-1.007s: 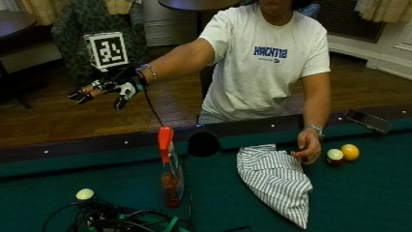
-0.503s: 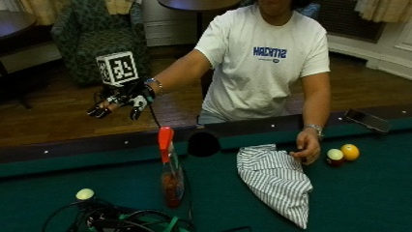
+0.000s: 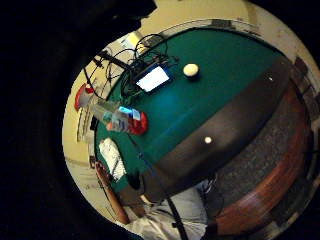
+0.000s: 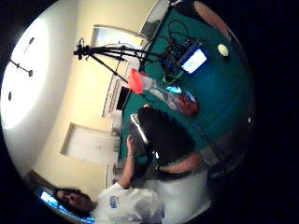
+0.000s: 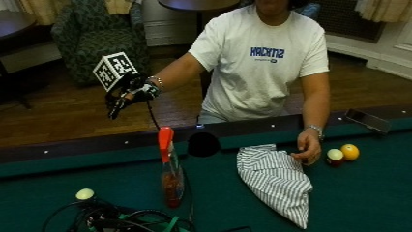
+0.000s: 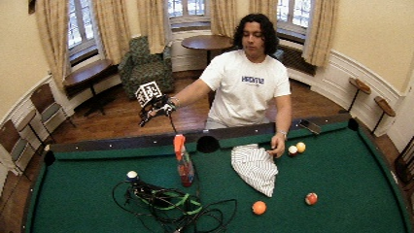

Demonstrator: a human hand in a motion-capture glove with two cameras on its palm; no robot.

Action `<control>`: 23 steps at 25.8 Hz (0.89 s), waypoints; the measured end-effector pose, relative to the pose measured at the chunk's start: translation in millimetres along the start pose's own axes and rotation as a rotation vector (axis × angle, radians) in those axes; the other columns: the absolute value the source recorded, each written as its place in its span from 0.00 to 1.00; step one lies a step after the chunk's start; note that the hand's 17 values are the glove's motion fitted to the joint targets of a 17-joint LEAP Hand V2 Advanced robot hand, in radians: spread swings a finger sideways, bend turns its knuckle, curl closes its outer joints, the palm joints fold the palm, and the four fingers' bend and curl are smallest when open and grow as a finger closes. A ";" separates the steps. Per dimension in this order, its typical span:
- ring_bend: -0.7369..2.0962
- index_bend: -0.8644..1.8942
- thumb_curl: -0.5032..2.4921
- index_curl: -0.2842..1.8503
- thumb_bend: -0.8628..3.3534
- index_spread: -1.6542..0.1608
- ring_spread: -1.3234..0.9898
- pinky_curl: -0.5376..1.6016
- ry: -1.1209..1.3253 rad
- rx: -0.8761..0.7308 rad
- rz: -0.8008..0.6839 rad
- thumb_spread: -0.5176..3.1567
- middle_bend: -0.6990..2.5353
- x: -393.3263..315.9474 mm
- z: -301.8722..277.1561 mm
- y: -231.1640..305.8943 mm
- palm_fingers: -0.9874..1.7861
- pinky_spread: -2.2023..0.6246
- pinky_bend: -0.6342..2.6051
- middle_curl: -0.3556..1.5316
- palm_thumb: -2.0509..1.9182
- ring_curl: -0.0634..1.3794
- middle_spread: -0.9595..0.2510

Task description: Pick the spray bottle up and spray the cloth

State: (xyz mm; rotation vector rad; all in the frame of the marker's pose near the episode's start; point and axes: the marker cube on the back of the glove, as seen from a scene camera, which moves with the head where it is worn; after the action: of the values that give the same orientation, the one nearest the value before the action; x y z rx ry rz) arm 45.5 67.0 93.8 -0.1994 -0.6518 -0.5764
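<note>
On the green felt of a pool table (image 5: 360, 193), a spray bottle (image 5: 170, 170) with an orange trigger head stands upright, well apart from a striped cloth (image 5: 275, 179) under the person's bare hand (image 5: 307, 150), while beyond the rail the gloved right hand (image 5: 130, 93) hangs relaxed, holding nothing.

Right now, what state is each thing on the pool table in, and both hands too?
spray bottle: upright on the felt, untouched
striped cloth: lying bunched on the felt near the rail
gloved right hand: raised off the table beyond the rail, fingers relaxed, holding nothing
bare left hand: resting at the cloth's edge
</note>
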 end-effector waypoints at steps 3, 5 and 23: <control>0.37 0.37 0.25 0.28 0.20 0.66 0.55 0.38 -0.095 -0.092 -0.055 0.46 0.27 -0.8 4.3 2.6 0.50 0.86 0.26 0.33 0.61 0.21 0.74; 0.37 0.37 0.26 0.27 0.21 0.66 0.55 0.39 -0.164 -0.162 -0.083 0.46 0.27 0.6 7.4 5.1 0.50 0.86 0.26 0.33 0.62 0.22 0.73; 0.39 0.36 0.28 0.26 0.20 0.67 0.53 0.41 -0.512 -0.490 -0.202 0.43 0.28 14.9 10.1 12.6 0.51 0.86 0.28 0.35 0.68 0.25 0.69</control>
State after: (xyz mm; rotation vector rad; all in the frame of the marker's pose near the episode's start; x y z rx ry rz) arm 57.0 74.3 110.9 -0.7644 -1.0256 -0.8879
